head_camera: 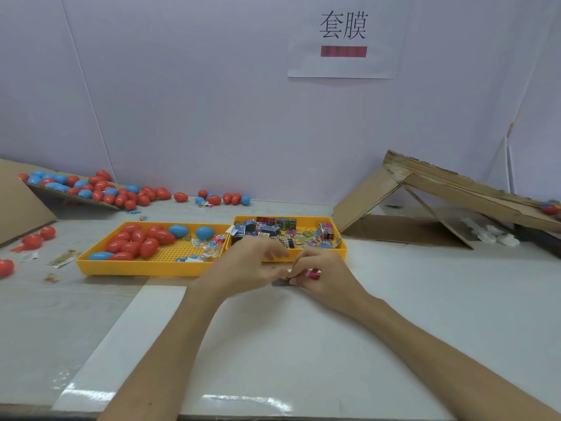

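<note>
Pinching a small pink packet (312, 273) low over the bench (425, 299), just near of the right yellow tray (341, 254), the right hand (324, 279) curls round it; the left hand (252, 265) sits beside, fingers loosely spread. Probably light, crinkly and slippery: grip its edges. Fingers hide most of it.

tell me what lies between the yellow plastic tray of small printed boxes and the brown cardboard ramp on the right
Nothing: the head view shows only a narrow strip of bare white table between the yellow box tray and the cardboard ramp.
</note>
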{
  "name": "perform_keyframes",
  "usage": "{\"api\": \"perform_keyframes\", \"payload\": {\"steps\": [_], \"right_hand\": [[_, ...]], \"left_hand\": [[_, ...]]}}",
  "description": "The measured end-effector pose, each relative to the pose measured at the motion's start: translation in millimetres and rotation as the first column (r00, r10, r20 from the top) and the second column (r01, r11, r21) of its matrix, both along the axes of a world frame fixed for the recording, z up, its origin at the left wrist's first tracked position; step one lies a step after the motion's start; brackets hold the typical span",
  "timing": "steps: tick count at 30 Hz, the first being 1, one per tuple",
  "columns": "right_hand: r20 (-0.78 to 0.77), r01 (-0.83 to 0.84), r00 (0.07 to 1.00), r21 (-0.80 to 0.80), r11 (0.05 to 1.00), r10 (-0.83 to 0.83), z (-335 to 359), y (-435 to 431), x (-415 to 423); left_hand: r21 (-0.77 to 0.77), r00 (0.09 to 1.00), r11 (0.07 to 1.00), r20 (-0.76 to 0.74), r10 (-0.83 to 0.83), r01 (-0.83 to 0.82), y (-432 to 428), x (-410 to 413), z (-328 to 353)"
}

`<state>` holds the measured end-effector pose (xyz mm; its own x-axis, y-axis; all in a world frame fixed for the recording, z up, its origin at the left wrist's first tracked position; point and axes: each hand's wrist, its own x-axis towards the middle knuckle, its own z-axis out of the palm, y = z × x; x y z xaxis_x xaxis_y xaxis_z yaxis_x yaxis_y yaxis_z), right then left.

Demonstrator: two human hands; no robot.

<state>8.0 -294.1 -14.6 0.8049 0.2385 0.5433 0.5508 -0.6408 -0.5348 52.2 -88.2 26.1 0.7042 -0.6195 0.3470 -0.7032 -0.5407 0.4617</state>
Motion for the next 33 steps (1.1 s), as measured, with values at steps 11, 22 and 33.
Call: {"api": "perform_keyframes", "payload": {"steps": [11,22,33], "right_hand": [[-0.096,0.028,0.995,0.027,0.999,-0.025,3,-2,-2],[-0.007,0.215,0.971,-0.416,0.884,-0.239,1,4,-4],[-0.241,0.065,0.948,-0.493,0.867,-0.207,21,3,-17]], "left_hand": [[0.13,0.998,0.991,-0.046,0.03,-0.024,-10,1,-9],[0.145,0.995,0.988,-0.076,0.059,-0.048,-10,-1,-5],[0.293,0.999,0.956,0.034,0.011,-0.02,-13,-25,-4]]}}
